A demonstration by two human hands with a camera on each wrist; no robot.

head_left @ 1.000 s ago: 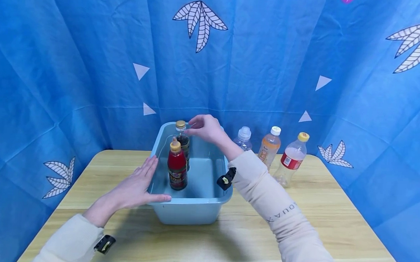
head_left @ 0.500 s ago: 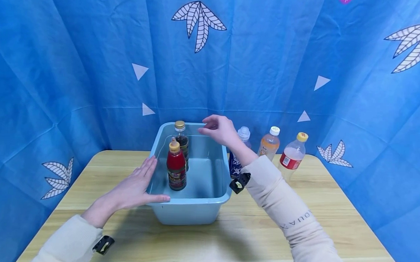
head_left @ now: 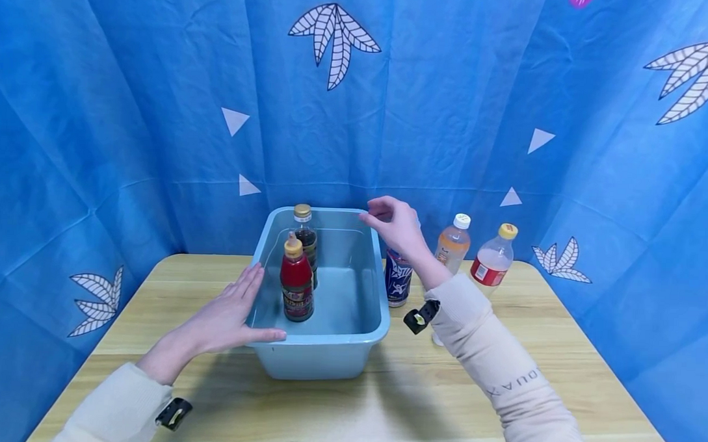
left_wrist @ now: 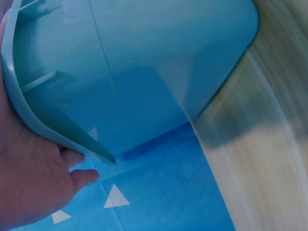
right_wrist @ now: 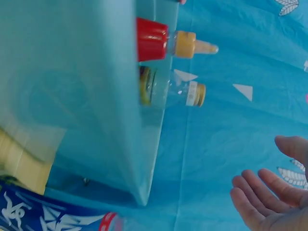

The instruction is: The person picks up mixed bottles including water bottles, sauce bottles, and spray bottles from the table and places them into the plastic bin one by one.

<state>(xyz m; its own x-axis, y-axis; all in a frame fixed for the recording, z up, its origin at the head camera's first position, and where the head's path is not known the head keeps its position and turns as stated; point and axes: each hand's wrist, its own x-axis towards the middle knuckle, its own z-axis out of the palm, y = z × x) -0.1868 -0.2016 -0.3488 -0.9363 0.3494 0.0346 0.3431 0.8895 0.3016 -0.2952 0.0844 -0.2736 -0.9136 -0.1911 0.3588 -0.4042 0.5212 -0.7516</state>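
A light blue plastic tub [head_left: 320, 341] stands on the wooden table. My left hand [head_left: 224, 317] rests on its near left corner, fingers straight along the rim; the left wrist view shows the palm against the rim [left_wrist: 29, 118]. Inside the tub, a red-topped squeeze bottle [head_left: 297, 274] with a yellow nozzle cap stands upright before a gold-capped bottle of dark liquid [head_left: 308, 242]. My right hand [head_left: 397, 228], loosely bent and holding nothing, hovers over a blue-labelled bottle [head_left: 397, 278] beside the tub and hides its top. The right wrist view shows these fingers [right_wrist: 262, 192] apart from it.
To the right stand a white-capped bottle with an orange label [head_left: 453, 244] and a yellow-capped bottle with a red label [head_left: 493, 265]. My right sleeve [head_left: 501, 363] hides their lower parts. A blue patterned curtain [head_left: 357, 136] hangs behind the table [head_left: 170, 286].
My right hand has moved right, from beside the gold-capped bottle in the tub to above the blue-labelled bottle outside it. The left hand has stayed on the tub's rim.
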